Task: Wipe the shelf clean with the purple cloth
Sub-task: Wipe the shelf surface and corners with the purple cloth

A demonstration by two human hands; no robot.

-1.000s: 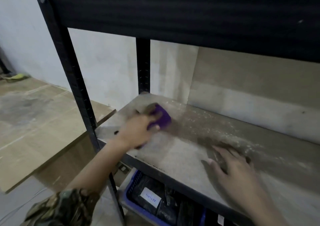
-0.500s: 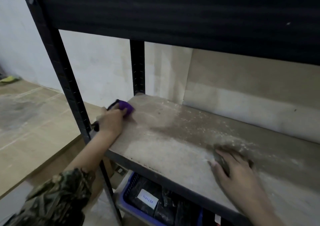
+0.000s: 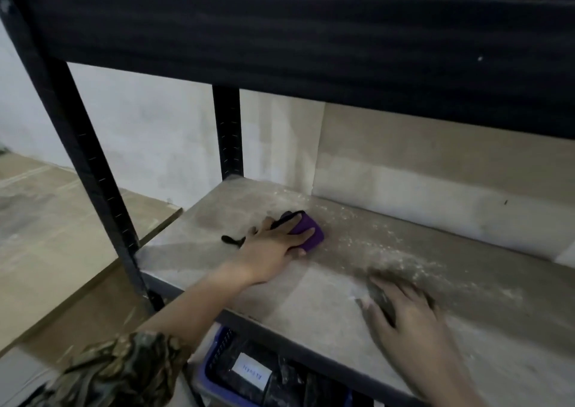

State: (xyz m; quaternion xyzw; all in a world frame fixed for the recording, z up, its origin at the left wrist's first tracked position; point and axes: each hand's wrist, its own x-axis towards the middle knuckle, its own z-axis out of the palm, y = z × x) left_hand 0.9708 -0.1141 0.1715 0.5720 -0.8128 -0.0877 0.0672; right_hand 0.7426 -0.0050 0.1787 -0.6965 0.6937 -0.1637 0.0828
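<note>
The left hand (image 3: 273,251) presses the purple cloth (image 3: 306,232) flat, fingers straight, on the shelf (image 3: 311,300) at the far left. The right hand (image 3: 404,316) rests spread nearby. White dust (mostly rightward) is left to wipe.

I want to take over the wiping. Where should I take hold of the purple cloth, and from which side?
Probably from above, palm down, as the left hand does now. The purple cloth lies bunched low on the dusty shelf, so there is no edge to pinch from the side. Spread your fingers over its top, coming in from the open front of the shelf, since the beam above blocks a higher approach.
</note>
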